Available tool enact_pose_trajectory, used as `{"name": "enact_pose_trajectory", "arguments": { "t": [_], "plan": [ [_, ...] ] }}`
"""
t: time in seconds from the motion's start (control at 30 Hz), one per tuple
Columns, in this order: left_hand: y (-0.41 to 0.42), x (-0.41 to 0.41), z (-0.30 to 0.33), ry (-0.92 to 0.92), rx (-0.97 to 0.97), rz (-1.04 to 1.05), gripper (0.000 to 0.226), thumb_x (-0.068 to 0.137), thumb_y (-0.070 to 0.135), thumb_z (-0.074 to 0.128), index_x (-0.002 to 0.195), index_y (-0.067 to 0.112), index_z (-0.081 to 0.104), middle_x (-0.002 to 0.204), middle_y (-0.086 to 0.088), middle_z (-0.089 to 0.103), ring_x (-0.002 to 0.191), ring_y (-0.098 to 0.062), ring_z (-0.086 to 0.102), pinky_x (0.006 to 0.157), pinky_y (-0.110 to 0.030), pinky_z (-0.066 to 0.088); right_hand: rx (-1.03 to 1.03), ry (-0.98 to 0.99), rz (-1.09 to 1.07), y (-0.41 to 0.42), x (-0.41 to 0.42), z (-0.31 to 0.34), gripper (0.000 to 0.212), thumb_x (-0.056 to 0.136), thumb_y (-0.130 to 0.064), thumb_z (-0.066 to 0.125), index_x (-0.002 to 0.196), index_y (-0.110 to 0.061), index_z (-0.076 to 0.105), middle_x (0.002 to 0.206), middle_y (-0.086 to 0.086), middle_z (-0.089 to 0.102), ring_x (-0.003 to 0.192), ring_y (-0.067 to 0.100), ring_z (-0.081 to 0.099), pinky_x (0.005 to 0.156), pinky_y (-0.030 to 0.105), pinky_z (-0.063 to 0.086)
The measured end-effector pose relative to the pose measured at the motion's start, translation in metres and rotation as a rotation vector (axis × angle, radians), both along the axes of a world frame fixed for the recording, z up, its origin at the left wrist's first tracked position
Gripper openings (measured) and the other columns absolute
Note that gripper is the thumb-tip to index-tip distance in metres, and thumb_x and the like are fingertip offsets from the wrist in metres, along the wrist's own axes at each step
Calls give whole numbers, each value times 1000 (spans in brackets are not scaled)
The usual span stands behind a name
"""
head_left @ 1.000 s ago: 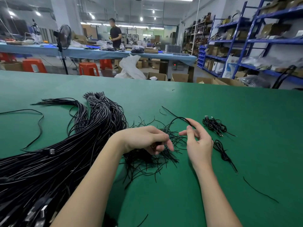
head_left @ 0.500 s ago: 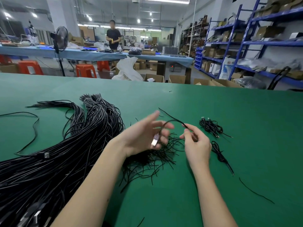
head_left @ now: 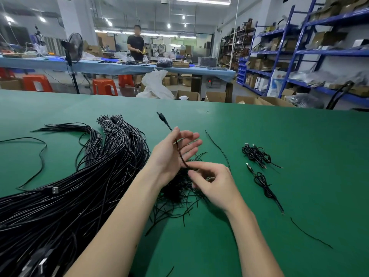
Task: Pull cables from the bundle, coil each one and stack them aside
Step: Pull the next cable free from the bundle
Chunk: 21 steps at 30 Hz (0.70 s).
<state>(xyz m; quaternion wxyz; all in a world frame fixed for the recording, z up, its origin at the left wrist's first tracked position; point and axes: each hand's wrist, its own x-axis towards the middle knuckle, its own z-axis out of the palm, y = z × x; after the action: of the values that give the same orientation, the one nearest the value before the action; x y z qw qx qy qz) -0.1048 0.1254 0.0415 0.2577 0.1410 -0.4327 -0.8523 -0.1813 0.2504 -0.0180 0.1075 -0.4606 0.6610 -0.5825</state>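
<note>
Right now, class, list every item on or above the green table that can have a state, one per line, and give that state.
left hand: open, straight fingers, cable across the palm.
right hand: pinching the cable.
cable: uncoiled, plug end in the air.
cable bundle: loose, lying on the table.
far coiled cable: coiled, set aside.
near coiled cable: coiled, tail trailing.
green table: covered, bearing all cables.
</note>
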Motion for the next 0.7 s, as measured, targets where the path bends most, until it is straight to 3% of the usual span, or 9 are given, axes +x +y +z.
{"name": "enact_pose_trajectory", "arguments": {
  "t": [0.1,0.23,0.33,0.4,0.57,0.63,0.7],
  "plan": [
    [-2,3,1,-13,-14,-12,39,108,36,39,94,8,62,94,-7,78,88,-21,76,72,-25,61,74,-108,96,2,-2,4,26,75,-50,69,99,-47,78,59,-1,67,55,6,56,61,18,45],
    [-3,7,-1,-31,-60,-49,39,108,37,39,95,7,62,94,-7,78,86,-20,76,70,-24,61,91,-166,202,2,2,13,20,82,-39,72,101,-38,80,60,-2,66,50,1,51,54,8,38],
    [0,5,-2,-52,-86,-84,49,109,40,30,96,6,62,96,-10,78,89,-22,76,78,-26,61,126,-177,213,0,8,16,16,81,-41,73,96,-43,78,62,-1,68,52,5,52,55,16,43],
    [0,5,-1,-49,-85,-83,56,110,43,24,96,4,62,97,-12,78,90,-23,76,79,-28,61,132,-226,221,1,7,17,7,87,-34,74,92,-32,79,62,0,67,55,7,56,57,18,47],
    [-2,9,2,16,-68,-110,64,110,43,23,96,-1,66,101,-19,76,93,-30,75,80,-31,62,201,-316,268,18,-6,12,26,101,-30,61,87,-18,79,72,7,68,70,14,61,74,27,48],
    [1,8,3,35,-62,-127,63,109,44,23,96,-1,67,103,-20,75,95,-30,75,82,-31,62,217,-360,294,20,-8,9,30,102,-32,59,89,-14,79,70,9,65,65,17,59,68,32,46],
    [5,6,3,48,-62,-153,64,109,45,23,97,0,67,103,-20,75,96,-30,75,81,-31,62,282,-280,259,19,-8,10,31,101,-37,61,89,-16,79,66,4,62,60,13,56,62,31,46]
  ]
}}
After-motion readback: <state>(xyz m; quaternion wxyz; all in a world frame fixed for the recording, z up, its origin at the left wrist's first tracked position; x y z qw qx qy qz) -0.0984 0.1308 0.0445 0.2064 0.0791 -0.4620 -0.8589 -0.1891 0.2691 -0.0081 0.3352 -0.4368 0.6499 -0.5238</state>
